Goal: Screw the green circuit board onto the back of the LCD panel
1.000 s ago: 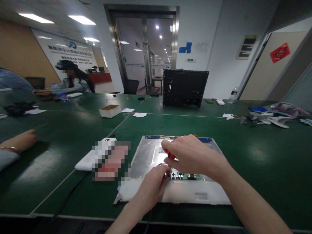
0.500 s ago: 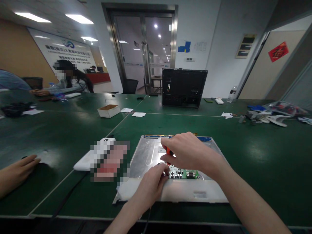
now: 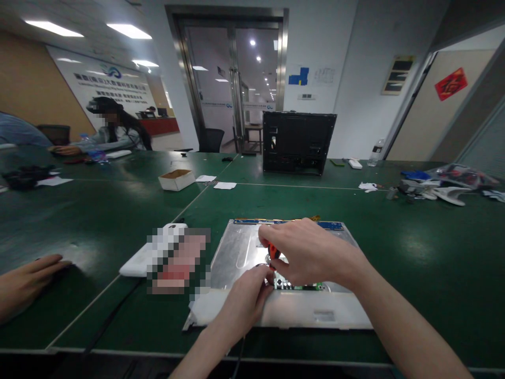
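Observation:
A silver display panel [image 3: 232, 252] lies flat on the green table before me, with a blue strip [image 3: 331, 225] along its far edge. On its back sits a green circuit board [image 3: 311, 287], partly covered by my hands. My right hand [image 3: 311, 247] is closed around the orange-and-black handle of a screwdriver [image 3: 273, 251], which stands roughly upright over the board's left end. Just below it, my left hand [image 3: 246, 295] has its fingers pinched together at the screwdriver's lower end; whether they grip the shaft or a small part is hidden.
Left of the panel lie a white case [image 3: 138, 258] and a blurred pinkish item [image 3: 177, 263]. Another person's hand [image 3: 35, 279] rests at the far left. Farther back stand an open box [image 3: 177, 180] and a black monitor housing [image 3: 299, 142]. Scraps and plastic parts [image 3: 434, 187] lie right.
My right hand has turned and dropped slightly over the board, showing more of the orange handle and covering more of the board. My left hand stays in place. The other person's hand shifted slightly right.

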The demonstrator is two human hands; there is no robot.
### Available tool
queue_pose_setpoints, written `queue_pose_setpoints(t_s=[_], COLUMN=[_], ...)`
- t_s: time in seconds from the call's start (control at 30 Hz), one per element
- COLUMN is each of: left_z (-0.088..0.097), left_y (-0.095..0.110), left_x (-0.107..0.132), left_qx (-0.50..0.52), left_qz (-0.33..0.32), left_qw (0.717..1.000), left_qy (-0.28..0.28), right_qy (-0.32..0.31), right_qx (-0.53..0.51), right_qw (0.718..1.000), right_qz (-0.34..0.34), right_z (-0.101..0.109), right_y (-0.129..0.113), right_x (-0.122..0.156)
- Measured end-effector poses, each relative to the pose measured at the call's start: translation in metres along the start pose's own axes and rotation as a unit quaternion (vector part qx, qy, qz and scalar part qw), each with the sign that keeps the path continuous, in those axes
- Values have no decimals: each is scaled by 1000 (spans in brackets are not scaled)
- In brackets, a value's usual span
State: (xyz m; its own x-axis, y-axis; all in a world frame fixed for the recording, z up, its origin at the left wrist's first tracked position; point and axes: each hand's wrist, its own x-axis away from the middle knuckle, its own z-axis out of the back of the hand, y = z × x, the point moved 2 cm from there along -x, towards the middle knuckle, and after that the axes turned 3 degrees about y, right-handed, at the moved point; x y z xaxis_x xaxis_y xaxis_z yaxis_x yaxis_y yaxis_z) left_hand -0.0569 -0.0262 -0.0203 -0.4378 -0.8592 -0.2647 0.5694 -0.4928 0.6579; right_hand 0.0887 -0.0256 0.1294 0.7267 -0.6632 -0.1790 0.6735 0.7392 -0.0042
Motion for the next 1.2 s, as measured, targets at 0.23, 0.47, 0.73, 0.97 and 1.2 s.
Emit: queue_pose_setpoints(t_s=[0.23, 0.47, 0.73, 0.97, 1.2], left_z=[-2, 0, 3, 4, 2], left_y=[-3, 0, 3, 6, 4], left_x=[0, 0, 1, 1, 1], left_qx=[-8, -16, -9, -10, -11], left_qz=[-14, -7, 7, 5, 3], left_qw=[1000, 1000, 1000, 1000, 1000], left_qy=[-3, 10, 3, 10, 10], right_qy=[17, 14, 17, 14, 43], right_qx=[2, 19, 37, 39, 41], right_qw=[1000, 999, 998, 997, 997], right_qz=[-7, -32, -49, -60, -41], right_z=[-1, -2, -3, -3, -5], right_y=[0, -1, 1, 1, 0], right_x=[0, -4, -5, -7, -7])
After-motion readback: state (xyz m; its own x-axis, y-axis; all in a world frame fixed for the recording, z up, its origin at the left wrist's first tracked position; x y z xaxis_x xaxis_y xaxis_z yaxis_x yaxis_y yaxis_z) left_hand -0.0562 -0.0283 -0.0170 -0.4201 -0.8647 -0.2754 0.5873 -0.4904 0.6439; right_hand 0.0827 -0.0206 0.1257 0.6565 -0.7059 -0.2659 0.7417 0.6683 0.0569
